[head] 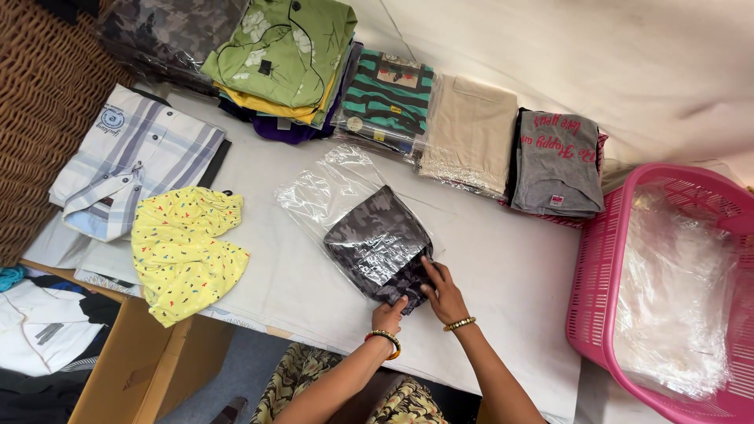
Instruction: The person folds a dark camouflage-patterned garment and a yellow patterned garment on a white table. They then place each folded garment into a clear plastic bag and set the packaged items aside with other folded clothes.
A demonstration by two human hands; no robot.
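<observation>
At the near edge of the white cloth-covered worktop (503, 267), both hands meet on a folded grey camouflage-print garment (377, 239) that lies partly inside a clear plastic bag (330, 188). Left hand (387, 318): fingers pressed together, tips on the garment's near corner; wrist carries a red-and-gold bangle (385, 339). Right hand (444, 294): fingers slightly spread, laid flat on the same corner just beside the left fingertips; whether they pinch cloth or only press it, cannot tell. Wrist carries a gold beaded bangle (460, 323).

The bag's open, crinkled end extends beyond the fingers, away from the person. Well left of the fingers: a yellow speckled garment (184, 251) and a folded blue-and-white striped shirt (129, 161). Far beyond the fingers: a row of folded stacks, green floral shirt (283, 47) on top at left, beige folded cloth (467, 129), grey printed T-shirt (558, 161). Right of the fingers: a pink plastic basket (597, 267) holding clear bags.
</observation>
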